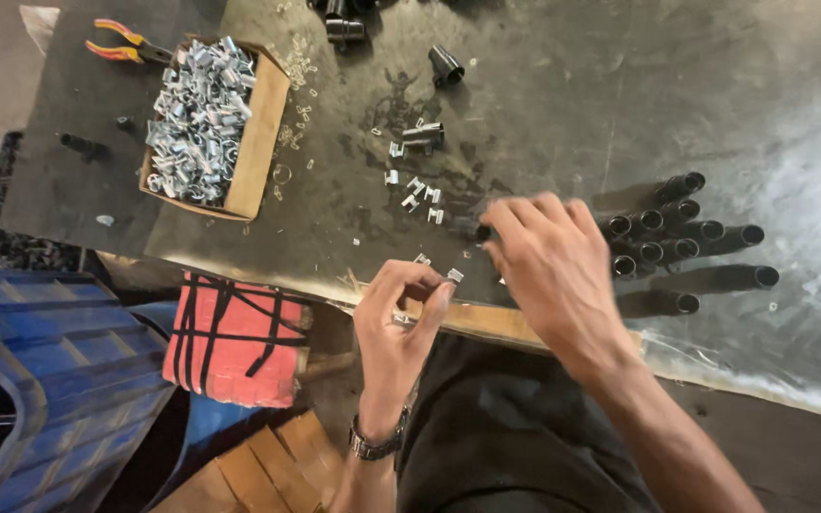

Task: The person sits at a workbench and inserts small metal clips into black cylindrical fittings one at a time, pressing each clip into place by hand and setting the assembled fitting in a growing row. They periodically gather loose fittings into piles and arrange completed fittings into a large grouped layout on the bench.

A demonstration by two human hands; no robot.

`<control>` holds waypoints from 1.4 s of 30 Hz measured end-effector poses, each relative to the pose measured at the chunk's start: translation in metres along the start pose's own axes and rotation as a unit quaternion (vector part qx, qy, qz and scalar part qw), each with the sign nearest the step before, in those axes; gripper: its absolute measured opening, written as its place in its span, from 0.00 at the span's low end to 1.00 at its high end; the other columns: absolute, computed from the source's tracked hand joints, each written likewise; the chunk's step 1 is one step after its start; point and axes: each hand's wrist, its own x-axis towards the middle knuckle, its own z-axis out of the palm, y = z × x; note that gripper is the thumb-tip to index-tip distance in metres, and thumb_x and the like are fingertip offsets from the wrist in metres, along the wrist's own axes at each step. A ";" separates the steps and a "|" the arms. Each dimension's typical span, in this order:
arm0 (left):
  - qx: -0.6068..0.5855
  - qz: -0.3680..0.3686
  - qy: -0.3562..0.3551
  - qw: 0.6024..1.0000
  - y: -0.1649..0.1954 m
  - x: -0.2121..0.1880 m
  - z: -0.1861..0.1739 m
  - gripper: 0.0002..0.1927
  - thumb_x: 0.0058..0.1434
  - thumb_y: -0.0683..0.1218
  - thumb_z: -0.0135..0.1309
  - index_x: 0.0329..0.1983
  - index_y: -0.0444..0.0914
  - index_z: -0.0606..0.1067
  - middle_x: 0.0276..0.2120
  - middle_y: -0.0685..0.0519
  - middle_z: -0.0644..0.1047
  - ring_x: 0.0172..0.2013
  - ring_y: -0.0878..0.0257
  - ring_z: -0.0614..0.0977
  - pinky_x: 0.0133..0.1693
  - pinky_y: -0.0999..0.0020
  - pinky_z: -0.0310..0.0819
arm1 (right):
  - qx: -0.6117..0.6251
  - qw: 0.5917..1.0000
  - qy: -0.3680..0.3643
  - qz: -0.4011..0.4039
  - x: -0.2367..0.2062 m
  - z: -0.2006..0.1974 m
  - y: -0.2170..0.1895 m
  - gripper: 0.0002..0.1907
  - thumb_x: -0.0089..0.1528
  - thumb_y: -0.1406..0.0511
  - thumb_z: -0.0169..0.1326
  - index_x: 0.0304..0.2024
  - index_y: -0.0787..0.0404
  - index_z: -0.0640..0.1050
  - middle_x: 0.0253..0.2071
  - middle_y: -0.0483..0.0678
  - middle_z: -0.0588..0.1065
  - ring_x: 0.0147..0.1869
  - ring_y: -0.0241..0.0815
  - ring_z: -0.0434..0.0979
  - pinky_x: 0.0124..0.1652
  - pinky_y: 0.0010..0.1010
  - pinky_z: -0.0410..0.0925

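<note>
left hand (393,318) is up over the near edge of the tabletop (544,104), palm turned in, wrist bent with a watch (375,445) on it, and the grip is pressed together on a small silver clip (453,276) between thumb and fingertips; too small to say which way its long axis runs. right hand (548,266) reaches out flat, knuckles up, fingers curled down onto a short black tube (480,231) lying on the tabletop with its long axis running left to right, open end hidden; i can't tell whether the fingers have closed on it. just beyond the right hand, a cluster of black tubes (686,247) lies on its side, about ten, mouths facing right. loose silver clips (420,195), roughly six, sit in front of the hands. far left, one cardboard box (263,133) heaped with silver clips, one pair of orange pliers (118,43) beside it.
</note>
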 end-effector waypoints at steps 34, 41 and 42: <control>-0.383 -0.228 -0.171 0.879 0.025 -0.032 0.016 0.09 0.66 0.37 0.54 0.49 0.31 0.77 0.42 0.48 0.81 0.36 0.64 0.84 0.43 0.71 0.79 | 0.642 0.729 0.091 0.219 -0.142 0.022 0.018 0.17 0.59 0.75 0.62 0.51 0.70 0.76 0.53 0.56 0.74 0.58 0.46 0.79 0.56 0.39 0.75; -0.183 -0.165 -0.175 0.953 0.023 -0.040 0.023 0.09 0.66 0.37 0.61 0.49 0.31 0.79 0.35 0.51 0.79 0.27 0.70 0.78 0.31 0.77 0.72 | 0.619 0.749 0.104 0.214 -0.147 0.022 0.021 0.17 0.58 0.76 0.61 0.50 0.71 0.76 0.54 0.56 0.73 0.58 0.47 0.79 0.56 0.38 0.77; -0.192 -0.186 -0.172 0.948 0.023 -0.040 0.025 0.08 0.66 0.37 0.62 0.47 0.31 0.79 0.32 0.51 0.79 0.26 0.71 0.78 0.30 0.77 0.72 | 0.615 0.751 0.103 0.217 -0.148 0.023 0.021 0.17 0.58 0.77 0.61 0.49 0.70 0.76 0.54 0.56 0.73 0.59 0.47 0.79 0.56 0.38 0.77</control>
